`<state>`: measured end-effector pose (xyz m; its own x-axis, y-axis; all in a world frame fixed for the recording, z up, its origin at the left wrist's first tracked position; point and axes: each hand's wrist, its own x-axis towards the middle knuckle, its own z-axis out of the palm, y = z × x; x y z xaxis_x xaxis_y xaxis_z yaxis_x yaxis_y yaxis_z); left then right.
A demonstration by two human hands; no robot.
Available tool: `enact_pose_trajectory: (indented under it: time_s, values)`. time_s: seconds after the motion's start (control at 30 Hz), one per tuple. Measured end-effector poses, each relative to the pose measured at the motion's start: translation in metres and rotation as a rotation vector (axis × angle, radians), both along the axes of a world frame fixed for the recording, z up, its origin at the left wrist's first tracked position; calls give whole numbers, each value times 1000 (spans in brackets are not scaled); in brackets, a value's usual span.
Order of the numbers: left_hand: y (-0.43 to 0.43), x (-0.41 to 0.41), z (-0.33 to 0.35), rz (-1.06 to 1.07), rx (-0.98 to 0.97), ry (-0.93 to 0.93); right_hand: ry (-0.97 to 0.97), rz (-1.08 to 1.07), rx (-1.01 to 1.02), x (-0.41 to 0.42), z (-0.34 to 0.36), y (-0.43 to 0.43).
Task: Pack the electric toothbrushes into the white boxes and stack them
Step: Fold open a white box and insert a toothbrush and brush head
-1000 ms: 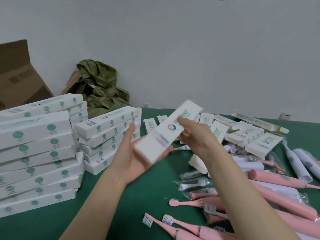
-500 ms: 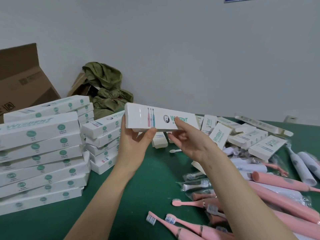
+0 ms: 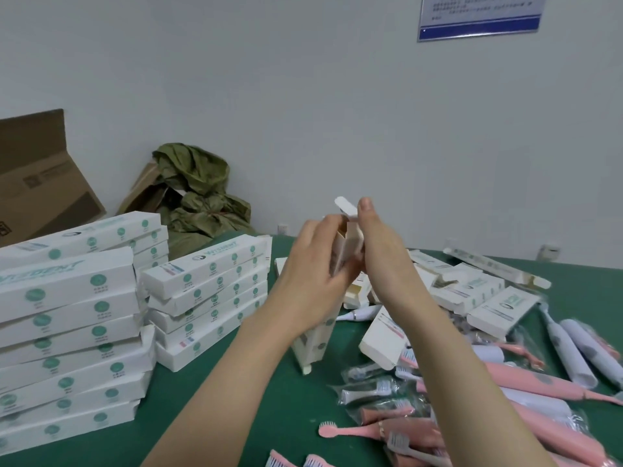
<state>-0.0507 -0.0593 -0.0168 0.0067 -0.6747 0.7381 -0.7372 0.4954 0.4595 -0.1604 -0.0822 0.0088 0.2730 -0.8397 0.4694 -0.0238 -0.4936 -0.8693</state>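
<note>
Head cam: person's got one white box (image 3: 315,342) stood on end on the green table (image 3: 256,416), bottom corner touching the cloth, mid-frame. L hand (image 3: 312,264) is wrapped round its upper part, fingers curled across the front. R hand (image 3: 377,254) holds the top end from the other side, thumb up against the flap (image 3: 345,204), which sticks out open; other R fingers are hidden behind the box. Can't tell if anything's inside. Left of the hands are two piles of shut boxes: big stack (image 3: 67,332) at the frame edge, smaller stack (image 3: 205,298) just beside it. Right of the hands, loose boxes (image 3: 472,291) lie in a heap, some w/ ends open. Nearer the camera, pink toothbrushes (image 3: 539,382) and pale toothbrushes (image 3: 569,352) lie jumbled, plus bagged brush heads (image 3: 367,392). Back by the wall: brown carton (image 3: 37,183), crumpled green bag (image 3: 202,190), and a notice (image 3: 478,15) up high.
</note>
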Motion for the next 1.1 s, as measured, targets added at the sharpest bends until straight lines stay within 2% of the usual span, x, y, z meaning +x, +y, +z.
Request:
enact_pose_trajectory:
  time_s: [0.1,0.2,0.33,0.43,0.63,0.8,0.9,0.97,1.03,1.07,1.1]
  values:
    - [4,-4,-9,14,-9,82,-80,-56,4,-4,3,-2]
    - [12,-3,-17,29,1,257,-22,8,-27,-8,5,-5]
    - [17,-1,-20,11,-12,372,36,41,-100,-2,0,-1]
    - [17,-1,-24,30,-21,410,106,57,-146,3,-2,2]
    - [20,0,-32,12,14,457,129,-9,-195,7,-8,-1]
    - [19,5,-34,-6,-2,511,231,39,-333,7,-11,2]
    - [19,9,-35,-5,-18,555,291,146,-416,11,-16,5]
    - [22,12,-31,17,-56,543,167,248,-265,14,-15,7]
    - [28,19,-19,12,-130,586,-142,290,-69,14,-11,4]
    - [31,24,-12,-33,-187,663,-257,246,33,12,-10,-1]
    - [35,29,-5,-98,-252,763,-255,149,111,7,-10,-7]
